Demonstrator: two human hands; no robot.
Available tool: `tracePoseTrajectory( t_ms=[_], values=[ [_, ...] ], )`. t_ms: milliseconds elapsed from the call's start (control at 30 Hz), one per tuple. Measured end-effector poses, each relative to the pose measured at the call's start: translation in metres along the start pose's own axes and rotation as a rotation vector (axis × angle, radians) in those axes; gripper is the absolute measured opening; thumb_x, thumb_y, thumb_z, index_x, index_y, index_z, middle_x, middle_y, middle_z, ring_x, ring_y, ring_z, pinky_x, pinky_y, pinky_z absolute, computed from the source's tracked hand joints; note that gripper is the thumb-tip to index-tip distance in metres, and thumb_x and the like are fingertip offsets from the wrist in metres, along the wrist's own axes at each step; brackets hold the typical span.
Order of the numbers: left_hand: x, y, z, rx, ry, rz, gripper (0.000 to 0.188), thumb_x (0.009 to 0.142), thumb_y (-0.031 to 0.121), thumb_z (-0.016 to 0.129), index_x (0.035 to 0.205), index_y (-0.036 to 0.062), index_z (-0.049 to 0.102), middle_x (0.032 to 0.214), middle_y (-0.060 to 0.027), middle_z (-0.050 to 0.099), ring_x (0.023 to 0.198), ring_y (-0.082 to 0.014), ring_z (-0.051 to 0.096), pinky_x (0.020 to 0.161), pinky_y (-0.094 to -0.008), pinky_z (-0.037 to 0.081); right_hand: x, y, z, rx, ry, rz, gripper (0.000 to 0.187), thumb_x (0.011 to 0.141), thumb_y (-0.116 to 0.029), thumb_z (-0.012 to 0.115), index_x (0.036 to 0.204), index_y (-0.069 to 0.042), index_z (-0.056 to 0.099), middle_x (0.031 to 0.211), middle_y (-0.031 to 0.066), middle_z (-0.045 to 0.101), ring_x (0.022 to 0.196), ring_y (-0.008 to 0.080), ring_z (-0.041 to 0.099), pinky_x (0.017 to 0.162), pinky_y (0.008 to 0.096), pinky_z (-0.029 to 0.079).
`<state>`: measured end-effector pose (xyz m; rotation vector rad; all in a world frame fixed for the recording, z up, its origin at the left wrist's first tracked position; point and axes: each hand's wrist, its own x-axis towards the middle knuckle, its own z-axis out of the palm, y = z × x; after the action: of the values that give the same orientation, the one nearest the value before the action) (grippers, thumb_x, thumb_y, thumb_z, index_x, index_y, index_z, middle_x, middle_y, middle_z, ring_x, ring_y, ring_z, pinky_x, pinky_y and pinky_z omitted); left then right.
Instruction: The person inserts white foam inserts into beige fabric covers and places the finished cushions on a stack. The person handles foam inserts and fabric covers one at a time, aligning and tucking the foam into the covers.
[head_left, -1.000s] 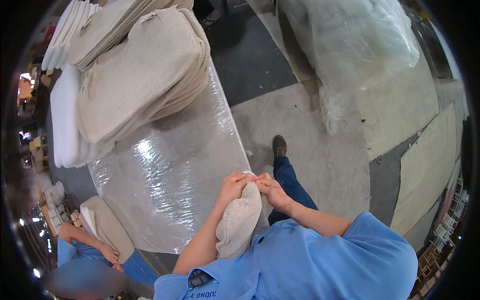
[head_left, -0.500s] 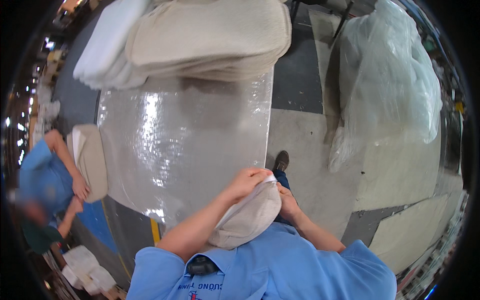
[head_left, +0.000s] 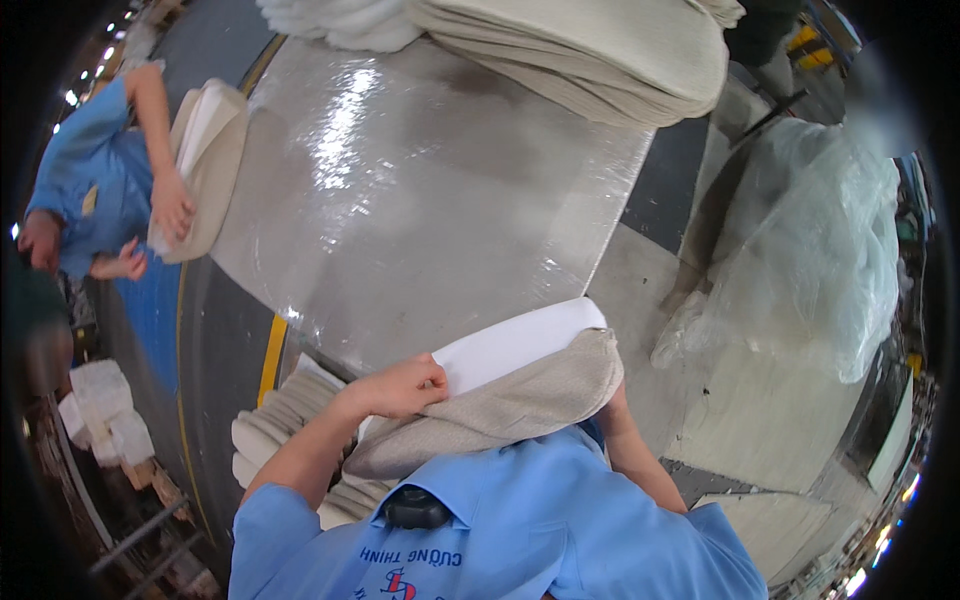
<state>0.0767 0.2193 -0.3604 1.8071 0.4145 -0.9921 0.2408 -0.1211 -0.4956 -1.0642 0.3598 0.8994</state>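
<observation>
One beige cover (head_left: 500,410) lies slantwise before the wearer's chest, at the near end of the bench (head_left: 420,215), with one white pad (head_left: 530,345) showing along its far side. The left hand (head_left: 412,388) has its fingers curled in tight, holding the cover's edge; the right hand (head_left: 614,402) is mostly behind the cover's far end, so I can't tell how its fingers stand. Across the bench sit one beige stack (head_left: 590,50) and one white stack (head_left: 340,20), both cut off at the top (too blurred together to count). Another pile (head_left: 268,430) is half hidden by the left forearm. Leftward, one co-worker (head_left: 95,175) handles a second cover (head_left: 222,165); rightward slumps one clear plastic bag (head_left: 820,250).
</observation>
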Motion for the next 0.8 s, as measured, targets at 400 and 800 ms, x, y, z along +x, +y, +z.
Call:
tracePoseTrajectory(
  t_ms=[400, 800],
  values=[
    [-0.094, -0.1, 0.045, -0.225, 0.297, -0.061, 0.026, 0.099, 0.027, 0.073, 0.112, 0.0047, 0.073, 0.119, -0.0135, 0.063, 0.103, -0.0258, 0.065, 0.091, -0.0376, 0.054, 0.009, -0.003, -0.02, -0.126, -0.166, -0.087, 0.051, 0.104, -0.022, 0.07, 0.15, -0.004, 0.057, 0.144, 0.0112, 0.065, 0.128, 0.0216, 0.064, 0.111, 0.0397, 0.052],
    [-0.073, -0.12, 0.091, -1.047, 0.447, -0.042, 0.012, 0.101, 0.019, 0.074, 0.095, 0.0107, 0.067, 0.09, 0.0054, 0.062, 0.081, -0.0063, 0.052, 0.07, -0.0253, 0.043, 0.015, -0.01, -0.015, -0.247, -0.194, -0.108, 0.053, 0.102, -0.021, 0.072, 0.15, -0.004, 0.056, 0.144, 0.0106, 0.064, 0.129, 0.0214, 0.064, 0.111, 0.0395, 0.052]
  ],
)
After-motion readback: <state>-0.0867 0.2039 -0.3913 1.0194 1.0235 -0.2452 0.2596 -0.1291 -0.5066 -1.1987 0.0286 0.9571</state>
